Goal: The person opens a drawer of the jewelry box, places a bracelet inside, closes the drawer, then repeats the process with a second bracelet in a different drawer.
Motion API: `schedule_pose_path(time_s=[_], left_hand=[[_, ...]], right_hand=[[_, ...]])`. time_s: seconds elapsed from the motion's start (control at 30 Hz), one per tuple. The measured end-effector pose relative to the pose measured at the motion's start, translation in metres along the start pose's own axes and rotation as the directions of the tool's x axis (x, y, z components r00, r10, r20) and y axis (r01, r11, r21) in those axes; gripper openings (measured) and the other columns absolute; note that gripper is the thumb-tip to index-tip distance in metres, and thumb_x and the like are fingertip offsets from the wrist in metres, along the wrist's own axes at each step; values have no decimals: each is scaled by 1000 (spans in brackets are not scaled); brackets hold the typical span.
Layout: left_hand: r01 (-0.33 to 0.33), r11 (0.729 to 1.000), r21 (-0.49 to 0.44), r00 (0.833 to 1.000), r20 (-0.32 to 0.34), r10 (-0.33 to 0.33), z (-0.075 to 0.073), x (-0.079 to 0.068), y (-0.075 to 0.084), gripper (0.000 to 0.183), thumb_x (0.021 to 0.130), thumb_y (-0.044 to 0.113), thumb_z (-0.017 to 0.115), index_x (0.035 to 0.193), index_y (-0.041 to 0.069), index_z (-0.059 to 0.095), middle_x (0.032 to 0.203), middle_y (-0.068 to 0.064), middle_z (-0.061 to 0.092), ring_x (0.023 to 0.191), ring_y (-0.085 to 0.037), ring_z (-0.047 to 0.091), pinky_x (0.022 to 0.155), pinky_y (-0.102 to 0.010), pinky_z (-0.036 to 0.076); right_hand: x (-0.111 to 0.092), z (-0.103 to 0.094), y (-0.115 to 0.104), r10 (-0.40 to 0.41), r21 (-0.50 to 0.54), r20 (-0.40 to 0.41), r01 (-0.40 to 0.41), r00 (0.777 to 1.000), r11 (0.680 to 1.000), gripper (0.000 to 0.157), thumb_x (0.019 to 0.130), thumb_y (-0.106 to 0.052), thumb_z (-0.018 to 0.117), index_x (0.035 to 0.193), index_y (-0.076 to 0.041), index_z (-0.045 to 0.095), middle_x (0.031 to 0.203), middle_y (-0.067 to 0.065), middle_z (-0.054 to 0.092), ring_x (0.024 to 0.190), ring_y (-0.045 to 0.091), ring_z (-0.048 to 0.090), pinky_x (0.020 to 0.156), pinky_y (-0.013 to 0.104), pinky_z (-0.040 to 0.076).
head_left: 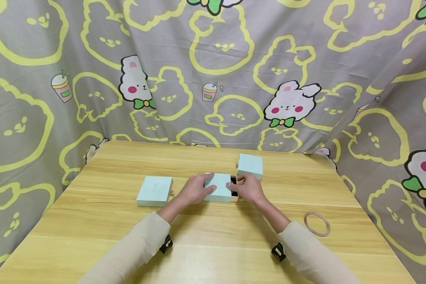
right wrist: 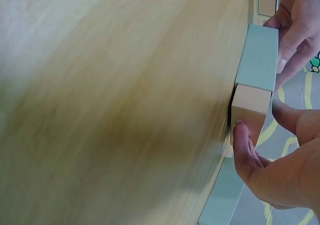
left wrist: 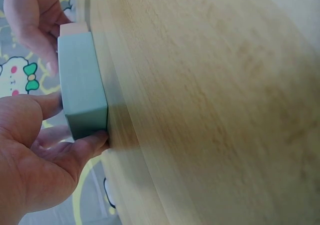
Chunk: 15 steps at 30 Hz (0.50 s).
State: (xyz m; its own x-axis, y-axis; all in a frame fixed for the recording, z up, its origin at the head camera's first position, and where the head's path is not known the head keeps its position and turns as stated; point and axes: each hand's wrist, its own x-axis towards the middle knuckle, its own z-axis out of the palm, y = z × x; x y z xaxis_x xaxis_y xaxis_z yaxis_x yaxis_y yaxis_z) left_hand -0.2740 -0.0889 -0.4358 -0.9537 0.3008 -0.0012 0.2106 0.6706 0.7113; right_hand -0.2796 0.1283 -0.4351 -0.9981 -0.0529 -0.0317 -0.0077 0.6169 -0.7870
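A pale blue drawer box [head_left: 218, 185] sits mid-table with its peach-coloured inner drawer [right wrist: 250, 105] partly out on the right side. Dark lining shows in the gap from above. My left hand [head_left: 195, 188] grips the blue sleeve at its left end, thumb and fingers spread around it. At the other end, my right hand [head_left: 249, 187] holds the drawer, its fingers curled against the front face and its thumb near the sleeve's top edge. In the left wrist view, the blue sleeve [left wrist: 82, 77] stands between both hands.
A second blue box [head_left: 154, 191] lies to the left, with a small tab on its right side. Behind my right hand stands a third blue box [head_left: 250, 165]. A pinkish bangle [head_left: 317, 224] rests on the table's right part. A patterned curtain [head_left: 213, 79] hangs behind the table.
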Motion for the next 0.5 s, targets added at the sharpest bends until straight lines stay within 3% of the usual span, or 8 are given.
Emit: schedule_pose_path(time_s=[0.1,0.17,0.23,0.4,0.5], left_hand=[[3,1000,2,1000,7,-3,0,0,0,58,101,28,65,152,7,46,65,-11,63,40,-8,23,42,-23,31],[7,1000,1,1000,10,-7,0,0,0,58,101,28,65,152,7,46,54,-7,52,40,-8,24,42,-22,30],[10,1000,0,1000,11,-10,1,0,0,59,101,29,65,152,8,45,53,-9,52,40,-8,24,41,-22,29],[7,1000,-3,1000,5,-7,0,0,1,58,101,28,65,152,7,46,76,-21,69,40,-9,24,42,-23,30],[9,1000,-3,1000,12,-9,0,0,1,58,101,28,65,152,7,46,65,-16,64,40,-9,25,42,-23,30]], right_hand=[[0,1,0,-4,-12,-3,4,1000,1000,47,85,-29,83,112,6,67,86,13,76,67,15,70,57,27,52],[0,1,0,-1,-16,-4,1,1000,1000,47,85,-29,84,112,6,67,88,13,75,67,16,69,57,27,52],[-1,1,0,0,-21,-5,0,1000,1000,48,85,-29,84,113,6,66,90,14,74,69,17,69,58,28,53],[-1,1,0,-1,-29,-12,1,1000,1000,51,85,-29,83,117,6,66,96,16,73,71,17,68,61,30,55],[-1,1,-1,-6,-22,-10,6,1000,1000,51,86,-28,83,119,7,66,97,16,74,69,16,69,63,31,55]])
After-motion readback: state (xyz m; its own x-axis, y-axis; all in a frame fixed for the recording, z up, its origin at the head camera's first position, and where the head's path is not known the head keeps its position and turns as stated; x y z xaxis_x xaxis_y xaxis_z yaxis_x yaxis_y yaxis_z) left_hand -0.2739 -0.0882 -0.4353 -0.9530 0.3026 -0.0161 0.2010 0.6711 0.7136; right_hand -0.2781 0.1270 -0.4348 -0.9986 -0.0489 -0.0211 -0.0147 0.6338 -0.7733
